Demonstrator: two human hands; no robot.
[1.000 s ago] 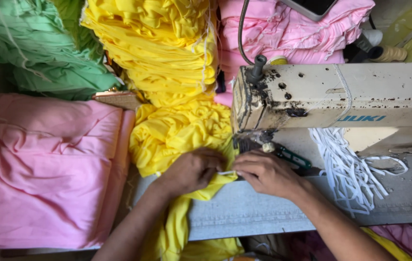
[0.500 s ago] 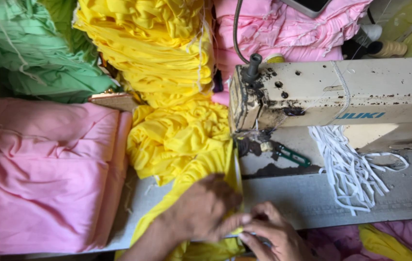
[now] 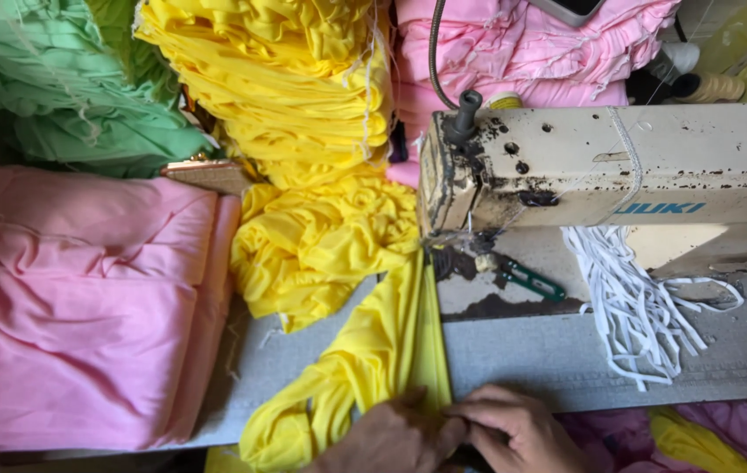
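— Where does the sewing stand?
— The yellow fabric strip (image 3: pixel 408 342) runs taut from the sewing machine (image 3: pixel 601 175) to the surface's (image 3: pixel 522 359) near edge; I judge it mid-seam.
— The hands?
— Left hand (image 3: pixel 391 438) and right hand (image 3: pixel 518 434), both closed, pinch its near end.

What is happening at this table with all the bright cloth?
A person sits at a worn cream sewing machine. Both hands are at the near edge of the table: the left hand and right hand pinch the end of a yellow fabric strip that runs up to the needle area. Piles of yellow, pink and green cloth lie around, with white elastic strips and a small green snipper beside the machine.
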